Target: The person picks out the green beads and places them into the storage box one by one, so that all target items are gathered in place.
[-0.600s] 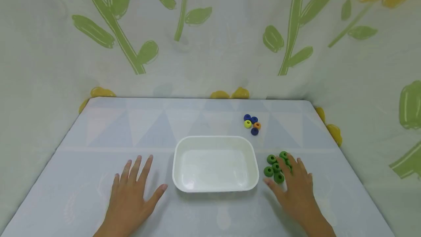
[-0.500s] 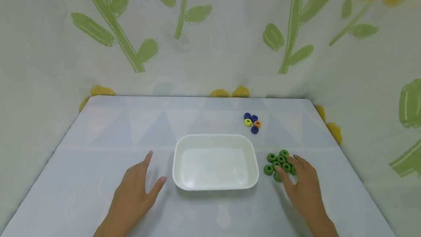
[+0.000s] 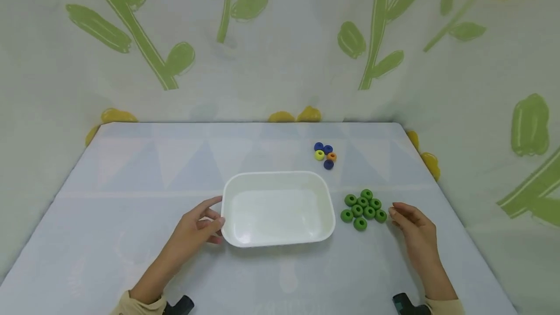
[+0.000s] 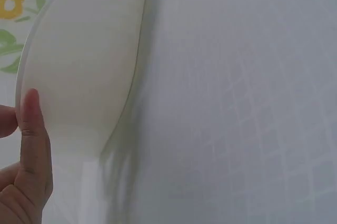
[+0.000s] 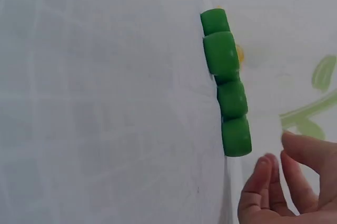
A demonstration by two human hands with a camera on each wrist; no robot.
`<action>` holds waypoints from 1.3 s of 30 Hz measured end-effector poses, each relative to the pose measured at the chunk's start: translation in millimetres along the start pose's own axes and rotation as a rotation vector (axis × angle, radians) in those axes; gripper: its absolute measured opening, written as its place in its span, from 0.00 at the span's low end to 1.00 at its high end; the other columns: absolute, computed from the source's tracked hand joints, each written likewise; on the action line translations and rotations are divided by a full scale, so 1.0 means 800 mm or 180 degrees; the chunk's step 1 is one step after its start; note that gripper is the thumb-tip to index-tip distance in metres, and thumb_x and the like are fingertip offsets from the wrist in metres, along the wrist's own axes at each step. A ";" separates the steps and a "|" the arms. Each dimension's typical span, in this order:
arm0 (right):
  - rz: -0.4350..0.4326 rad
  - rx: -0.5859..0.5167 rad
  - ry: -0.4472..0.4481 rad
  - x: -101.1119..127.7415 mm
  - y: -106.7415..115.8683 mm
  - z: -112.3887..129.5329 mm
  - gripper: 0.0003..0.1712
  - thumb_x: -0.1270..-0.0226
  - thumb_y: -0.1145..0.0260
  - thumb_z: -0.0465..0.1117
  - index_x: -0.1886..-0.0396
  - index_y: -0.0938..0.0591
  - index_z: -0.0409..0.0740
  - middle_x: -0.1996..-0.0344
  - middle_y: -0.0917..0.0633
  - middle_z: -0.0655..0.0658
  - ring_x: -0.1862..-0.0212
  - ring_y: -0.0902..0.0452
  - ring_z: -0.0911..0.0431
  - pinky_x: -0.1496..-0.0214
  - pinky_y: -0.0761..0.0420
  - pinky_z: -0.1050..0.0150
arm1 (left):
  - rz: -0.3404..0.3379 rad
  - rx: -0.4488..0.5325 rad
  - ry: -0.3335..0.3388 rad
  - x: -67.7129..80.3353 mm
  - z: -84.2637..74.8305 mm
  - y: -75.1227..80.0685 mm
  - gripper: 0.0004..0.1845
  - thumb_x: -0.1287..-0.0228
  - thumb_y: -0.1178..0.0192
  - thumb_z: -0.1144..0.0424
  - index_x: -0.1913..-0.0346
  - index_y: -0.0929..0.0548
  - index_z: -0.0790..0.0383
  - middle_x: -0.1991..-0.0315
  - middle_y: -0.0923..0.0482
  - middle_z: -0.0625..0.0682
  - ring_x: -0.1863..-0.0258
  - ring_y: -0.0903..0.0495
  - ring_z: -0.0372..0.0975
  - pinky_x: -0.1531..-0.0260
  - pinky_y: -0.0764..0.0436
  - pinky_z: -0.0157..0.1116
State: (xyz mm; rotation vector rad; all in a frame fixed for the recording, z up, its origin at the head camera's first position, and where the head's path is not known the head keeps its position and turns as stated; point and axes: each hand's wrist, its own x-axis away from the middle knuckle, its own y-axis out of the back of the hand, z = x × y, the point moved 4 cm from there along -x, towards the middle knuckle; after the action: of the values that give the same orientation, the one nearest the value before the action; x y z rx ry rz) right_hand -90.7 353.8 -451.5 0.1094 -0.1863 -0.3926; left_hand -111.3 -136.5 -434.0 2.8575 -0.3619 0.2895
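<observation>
A person's left hand pinches the left rim of a white tray at the near middle of the table. The right hand hovers with fingers loosely curled, holding nothing, just right of a cluster of green rings beside the tray. Farther back lie smaller beads, blue, yellow and orange.

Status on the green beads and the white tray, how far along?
Done: nothing in the white tray yet; it sits empty. In hand: left hand pinches the tray's left rim; right hand sits just right of the green beads, holding none. Left: all eight green beads lie on the table. The blue, yellow and orange beads lie apart behind the tray.
</observation>
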 end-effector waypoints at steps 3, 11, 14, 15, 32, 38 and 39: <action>0.0120 0.0339 -0.0059 -0.004 0.001 -0.003 0.24 0.35 0.28 0.41 0.40 0.20 0.42 0.60 0.16 0.69 0.55 0.21 0.74 0.55 0.20 0.82 | -0.0104 0.0193 0.0097 0.000 0.003 -0.002 0.32 0.30 0.40 0.65 0.25 0.36 0.60 0.54 0.22 0.60 0.67 0.14 0.37 0.64 0.10 0.35; 0.0285 0.1262 0.0028 -0.008 -0.002 -0.012 0.34 0.37 0.26 0.50 0.34 0.24 0.42 0.59 0.19 0.74 0.54 0.23 0.76 0.54 0.22 0.83 | -0.0164 0.0451 0.0148 0.000 0.004 -0.006 0.32 0.31 0.41 0.68 0.26 0.35 0.60 0.57 0.24 0.57 0.67 0.13 0.39 0.62 0.10 0.36; 0.0300 0.1359 0.0177 -0.008 -0.006 -0.013 0.33 0.37 0.26 0.48 0.36 0.23 0.40 0.60 0.18 0.71 0.56 0.22 0.76 0.55 0.20 0.81 | -0.0190 0.0471 0.0159 0.000 0.004 -0.007 0.31 0.31 0.41 0.68 0.26 0.34 0.60 0.58 0.24 0.56 0.68 0.14 0.38 0.63 0.10 0.36; 0.0297 0.1377 0.0221 -0.007 -0.007 -0.013 0.32 0.37 0.26 0.48 0.37 0.22 0.40 0.61 0.18 0.70 0.56 0.22 0.75 0.55 0.20 0.81 | -0.0200 0.0481 0.0169 0.000 0.004 -0.007 0.31 0.32 0.41 0.68 0.27 0.34 0.60 0.58 0.25 0.56 0.68 0.14 0.38 0.63 0.10 0.36; 0.0073 0.1864 0.0193 -0.004 -0.012 -0.006 0.31 0.39 0.25 0.53 0.41 0.18 0.44 0.66 0.16 0.65 0.64 0.23 0.72 0.61 0.23 0.77 | -0.0161 0.0663 0.0165 0.001 0.002 -0.012 0.31 0.32 0.43 0.70 0.27 0.34 0.60 0.59 0.26 0.54 0.68 0.15 0.36 0.64 0.10 0.35; -0.0168 0.2064 0.0242 0.001 -0.012 0.004 0.29 0.40 0.25 0.55 0.43 0.17 0.46 0.66 0.17 0.63 0.65 0.25 0.75 0.64 0.23 0.76 | -0.0145 0.0680 0.0166 0.000 0.002 -0.013 0.31 0.32 0.43 0.70 0.27 0.34 0.60 0.59 0.26 0.54 0.68 0.16 0.37 0.64 0.10 0.35; -0.0207 0.2041 0.0296 0.002 -0.013 0.008 0.28 0.40 0.25 0.54 0.44 0.16 0.46 0.66 0.17 0.65 0.65 0.25 0.75 0.65 0.22 0.76 | -0.0140 0.0686 0.0165 0.000 0.002 -0.014 0.31 0.32 0.43 0.70 0.27 0.34 0.60 0.59 0.26 0.55 0.68 0.15 0.37 0.64 0.10 0.35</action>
State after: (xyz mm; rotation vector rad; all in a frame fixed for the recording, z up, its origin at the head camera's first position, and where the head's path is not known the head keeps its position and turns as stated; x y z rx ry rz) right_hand -94.2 343.3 -446.6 0.7651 -0.2117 -0.3802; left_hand -108.0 -126.8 -438.0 3.0564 -0.2722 0.4170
